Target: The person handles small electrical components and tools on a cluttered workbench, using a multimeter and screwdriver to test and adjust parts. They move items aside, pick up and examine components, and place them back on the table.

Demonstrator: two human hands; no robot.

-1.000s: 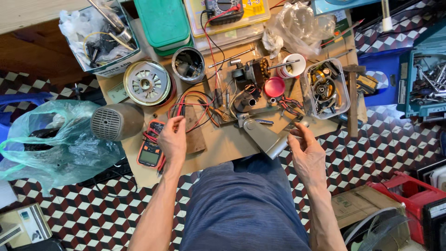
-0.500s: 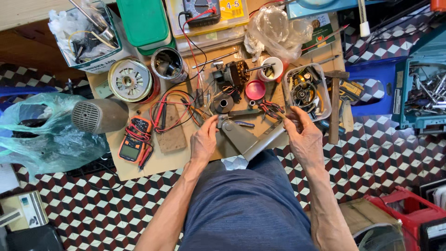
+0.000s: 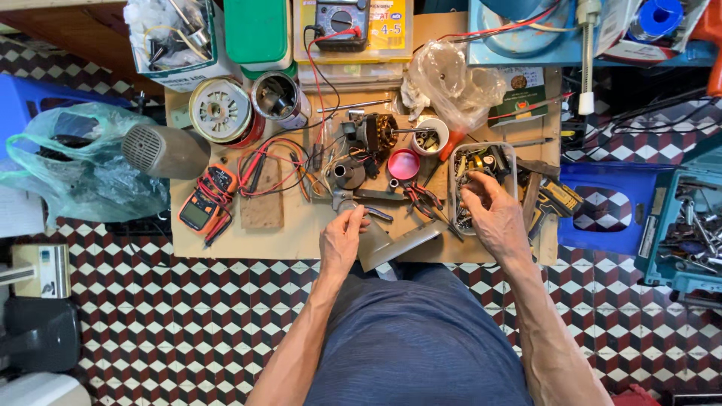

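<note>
At the near edge of the desk (image 3: 286, 240), we log our left hand (image 3: 342, 242) with fingers (image 3: 353, 218) curled and pressed together on a small grey metal part (image 3: 347, 203), which lies right at the fingertips beside the red-handled pliers (image 3: 423, 197). Our right hand (image 3: 492, 218) reaches into the clear parts tray (image 3: 456, 173) at the desk's right side, its fingers bent down among the loose metal bits there; whether they pinch one we cannot tell. Nearby we list: pink cap (image 3: 404, 164), motor winding (image 3: 376, 131), orange multimeter (image 3: 199, 210), wooden block (image 3: 262, 197), angled metal strip (image 3: 398, 244).
</note>
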